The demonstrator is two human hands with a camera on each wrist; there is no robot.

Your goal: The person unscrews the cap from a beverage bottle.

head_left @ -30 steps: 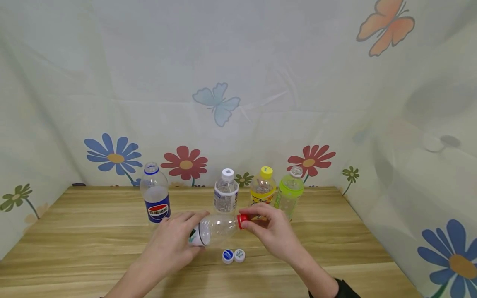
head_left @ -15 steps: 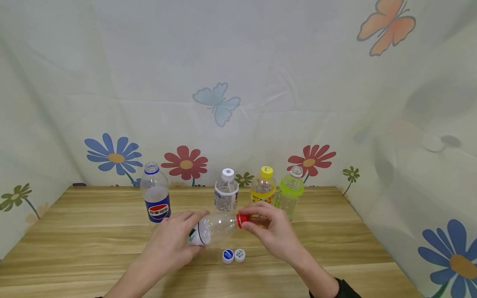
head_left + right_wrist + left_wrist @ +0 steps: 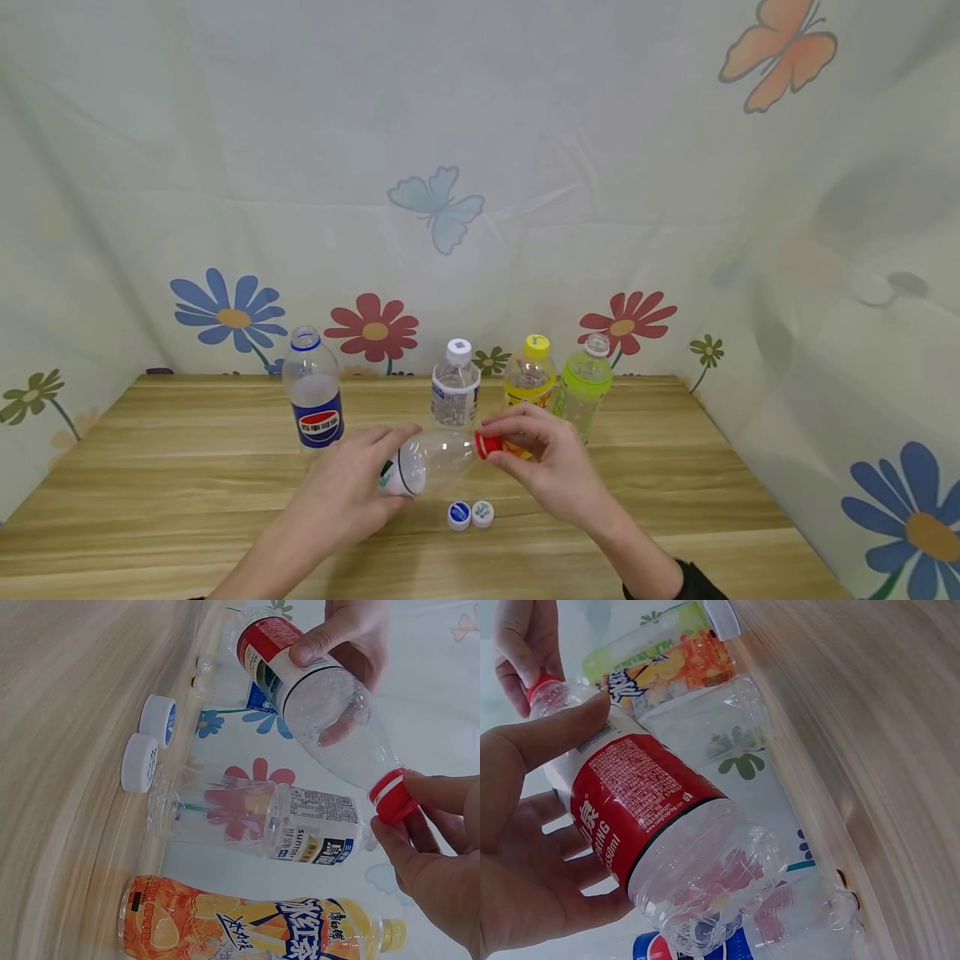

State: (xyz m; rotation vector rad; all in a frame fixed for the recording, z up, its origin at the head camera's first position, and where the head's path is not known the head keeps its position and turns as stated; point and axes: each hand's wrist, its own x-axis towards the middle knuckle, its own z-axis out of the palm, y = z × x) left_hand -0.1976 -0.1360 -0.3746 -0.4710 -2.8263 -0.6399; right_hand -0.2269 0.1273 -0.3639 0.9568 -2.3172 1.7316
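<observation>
My left hand [image 3: 348, 479] wraps round the labelled body of a clear plastic bottle [image 3: 438, 458], held tilted on its side with the neck to the right. In the left wrist view the bottle's red and white label [image 3: 630, 787] shows beyond the thumb. My right hand [image 3: 551, 462] pinches the red bottle cap [image 3: 488, 443] between thumb and fingers at the bottle's mouth. A white strip shows along the red cap [image 3: 392, 796] in the right wrist view. Below the bottle, a blue-topped white cap [image 3: 459, 515] and a white cap with a print [image 3: 483, 514] lie on the table.
Behind my hands stand a capless Pepsi bottle [image 3: 318, 400], a white-capped clear bottle [image 3: 455, 387], a yellow-capped iced tea bottle [image 3: 529, 379] and a capless green-labelled bottle [image 3: 585, 383]. A flowered cloth [image 3: 525, 250] hangs behind the wooden table [image 3: 187, 500].
The fingers of my right hand have shifted slightly round the red cap, and more of the cap shows. My left hand and the bottle stay almost in place.
</observation>
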